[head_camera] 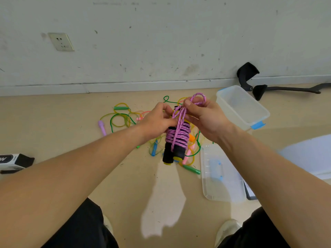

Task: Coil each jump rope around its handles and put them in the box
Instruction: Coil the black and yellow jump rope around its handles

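Observation:
A pink braided jump rope (177, 136) is coiled around its two black foam handles (173, 154), held above the floor. My left hand (157, 120) grips the upper end of the handle bundle. My right hand (202, 115) pinches a loop of the pink rope's loose end above the coils. Below them lies a tangle of thin green and yellow jump ropes (121, 119) with green, purple, blue and pink handles. The clear plastic box (241, 108) with blue latches stands open at the right, nothing visible inside it.
The box's clear lid (220, 174) lies on the floor near my right knee. A black and white carton (14, 161) sits at the left edge. A black chair part (256, 81) lies by the wall. White sheet at far right.

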The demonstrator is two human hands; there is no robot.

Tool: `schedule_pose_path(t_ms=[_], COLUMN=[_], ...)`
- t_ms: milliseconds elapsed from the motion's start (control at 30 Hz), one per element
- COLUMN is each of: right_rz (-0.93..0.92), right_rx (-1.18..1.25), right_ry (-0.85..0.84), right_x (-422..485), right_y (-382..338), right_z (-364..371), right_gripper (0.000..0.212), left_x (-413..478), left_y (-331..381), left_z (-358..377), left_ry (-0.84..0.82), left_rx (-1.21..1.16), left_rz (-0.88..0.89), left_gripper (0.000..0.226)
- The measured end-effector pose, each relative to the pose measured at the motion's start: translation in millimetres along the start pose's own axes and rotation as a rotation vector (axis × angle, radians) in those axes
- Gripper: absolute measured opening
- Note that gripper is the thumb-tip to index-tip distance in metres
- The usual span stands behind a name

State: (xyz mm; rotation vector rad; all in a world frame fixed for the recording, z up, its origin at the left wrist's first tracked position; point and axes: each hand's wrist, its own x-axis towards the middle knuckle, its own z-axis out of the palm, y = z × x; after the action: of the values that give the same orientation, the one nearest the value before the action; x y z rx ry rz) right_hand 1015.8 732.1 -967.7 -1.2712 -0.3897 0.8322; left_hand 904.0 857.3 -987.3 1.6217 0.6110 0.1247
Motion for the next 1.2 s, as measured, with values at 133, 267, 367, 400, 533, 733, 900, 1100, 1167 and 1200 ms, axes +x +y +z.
schedule_pose_path(t_ms=[133,267,367,400,533,733,900,1100,1167,1200], right_rz=[0.030,-0.001,-0.042,-0.059,-0.061,0.047,0.023,-0.060,-0.047,-0.045], right_rx=[-0.065,-0.080,-0.120,-0.131,-0.092,0.090,0.056,-0.145,-0.167,-0.178], right_ry=[-0.003,0.070,0.073,0.060,0.049,0.087,0.114,0.047,0.042,0.042], right_x=[-1.9,2.0,3.4,4.1,8.0,8.3,9.8,3.3,0.3,-1.1], right_y=[7.7,9.4,9.8,10.7,13.0,6.3,8.3,6.9,6.8,7.4], right_z=[1.3,4.5,9.2,10.1,11.7,15.7,16.0,13.5,15.3,16.6], right_gripper=[0.017,0.020,0.018,0.019,0.024,0.044,0.036,0.018,0.015,0.015], left_x=[5.3,6.4,5.4,5.0,3.4,2.3,2.2,4.8,6.4,7.0], left_y=[-1.4,-0.9,-2.6,-3.0,-2.3,1.2,-1.4,-0.9,-1.5,-3.0], left_z=[-3.0,-2.7,0.7,2.1,7.5,12.2,9.3,5.4,4.6,4.5], left_ry=[0.101,0.160,0.245,0.275,0.401,0.456,0.450,0.380,0.378,0.383], left_rx=[-0.116,-0.139,-0.105,-0.099,0.005,0.111,0.073,0.029,0.025,0.039], left_rz=[-0.027,-0.003,0.036,0.042,0.071,0.125,0.137,0.118,0.107,0.103], left_gripper=[0.031,0.024,0.018,0.018,0.017,0.011,0.012,0.015,0.020,0.020])
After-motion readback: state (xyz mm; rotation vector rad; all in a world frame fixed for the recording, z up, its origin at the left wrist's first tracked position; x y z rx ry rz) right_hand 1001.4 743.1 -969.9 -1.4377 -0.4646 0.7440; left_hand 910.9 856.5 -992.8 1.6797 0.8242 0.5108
